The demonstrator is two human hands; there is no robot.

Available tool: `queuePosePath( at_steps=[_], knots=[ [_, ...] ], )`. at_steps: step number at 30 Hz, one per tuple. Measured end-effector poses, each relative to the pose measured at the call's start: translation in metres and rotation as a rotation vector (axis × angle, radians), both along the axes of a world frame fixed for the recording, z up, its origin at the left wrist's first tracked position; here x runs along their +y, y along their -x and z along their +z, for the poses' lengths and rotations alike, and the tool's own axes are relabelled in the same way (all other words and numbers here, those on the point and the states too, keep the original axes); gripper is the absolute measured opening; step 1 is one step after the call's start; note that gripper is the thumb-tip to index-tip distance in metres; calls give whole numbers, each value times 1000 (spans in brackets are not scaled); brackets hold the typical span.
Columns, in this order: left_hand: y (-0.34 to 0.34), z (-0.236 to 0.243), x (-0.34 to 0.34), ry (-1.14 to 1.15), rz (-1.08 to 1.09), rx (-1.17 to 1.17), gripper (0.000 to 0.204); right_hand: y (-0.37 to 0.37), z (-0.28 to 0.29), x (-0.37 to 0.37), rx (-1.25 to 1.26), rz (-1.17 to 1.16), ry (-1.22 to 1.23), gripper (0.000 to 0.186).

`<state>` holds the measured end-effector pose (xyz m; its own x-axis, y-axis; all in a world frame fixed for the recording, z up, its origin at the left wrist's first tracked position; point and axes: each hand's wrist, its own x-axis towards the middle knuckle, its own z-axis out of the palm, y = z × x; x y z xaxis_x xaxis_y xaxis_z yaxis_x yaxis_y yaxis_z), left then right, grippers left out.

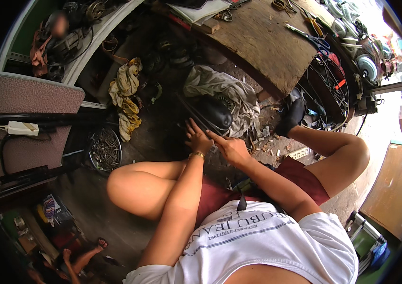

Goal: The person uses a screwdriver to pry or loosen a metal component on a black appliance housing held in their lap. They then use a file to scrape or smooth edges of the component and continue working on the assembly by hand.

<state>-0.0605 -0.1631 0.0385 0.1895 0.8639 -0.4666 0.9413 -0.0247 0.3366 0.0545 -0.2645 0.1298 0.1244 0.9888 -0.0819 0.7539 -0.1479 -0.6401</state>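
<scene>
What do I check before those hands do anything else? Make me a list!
1. Left hand near the black rounded part: ok.
2. Right hand near it too, index finger stretched out: ok.
3. Firm grip on that part: cannot tell, as the fingers' contact is unclear.
4. Small metal pieces inside the round bowl: ok.
5. Scraps swept away from the grey cloth: not ok, they lie scattered near it.

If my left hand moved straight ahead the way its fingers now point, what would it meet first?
Probably the rounded black object, just beyond the left hand; depth is unclear, so they may already touch.
</scene>
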Motion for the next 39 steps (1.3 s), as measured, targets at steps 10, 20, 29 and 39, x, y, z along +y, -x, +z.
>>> queuePosePath(
  at_steps=[10, 20, 29, 39],
  knots=[
    [-9, 3, -5, 9, -25, 11, 145, 23, -35, -22, -289, 80, -148, 59],
    [-5, 10, -4, 17, -17, 1, 135, 0, -13, -18, -81, 68, -148, 54],
    [26, -36, 10, -296, 384, -487, 103, -11, 10, -23, 48, 104, 16, 69],
    [36, -76, 64, 108, 942, -782, 49, -10, -5, -37, 88, 45, -70, 64]
  ],
)
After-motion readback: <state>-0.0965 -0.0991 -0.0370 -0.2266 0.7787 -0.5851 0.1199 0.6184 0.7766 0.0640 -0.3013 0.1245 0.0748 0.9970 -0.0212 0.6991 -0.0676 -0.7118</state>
